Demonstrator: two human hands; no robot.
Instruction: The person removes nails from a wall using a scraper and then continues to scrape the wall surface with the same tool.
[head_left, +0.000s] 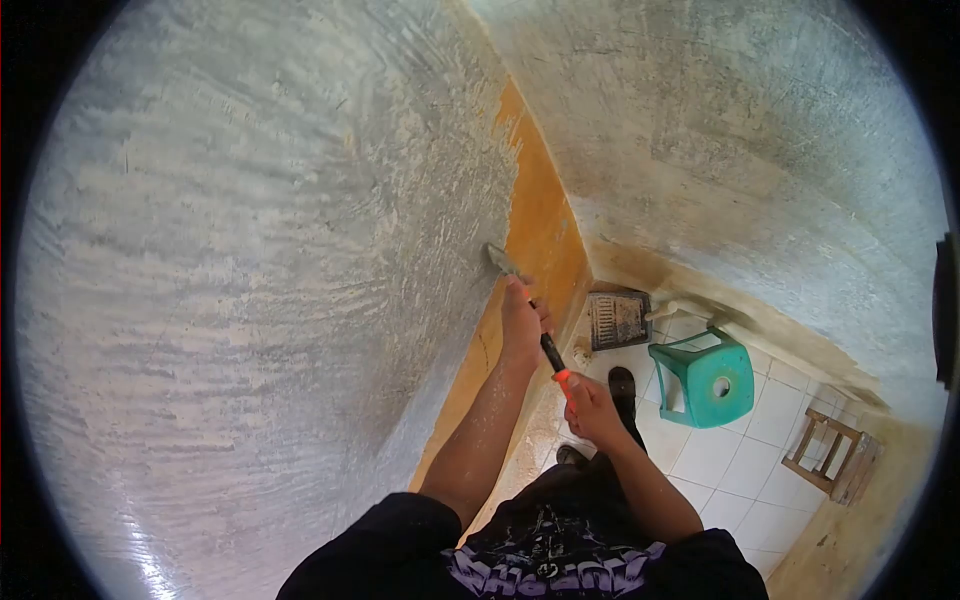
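Observation:
A long-handled scraper (552, 352) with a black and orange handle slants across the middle of the view. My left hand (522, 325) is closed around its upper part, just below the metal head. Lower down, my right hand (592, 410) grips the orange end of the handle. The scraper's head meets the left wall (300, 260), at the border between its rough grey-white surface and a bare orange-yellow strip (545, 215). Ridged streaks and flaky patches cover the grey-white part. My fingers hide some of the handle.
On the white tiled floor (710, 455) stands a green plastic stool (735, 385). A dirty black paint tray (619, 320) lies near the corner. A small wooden stool (832, 455) is farther right. The right wall (720, 130) meets the left one in the corner.

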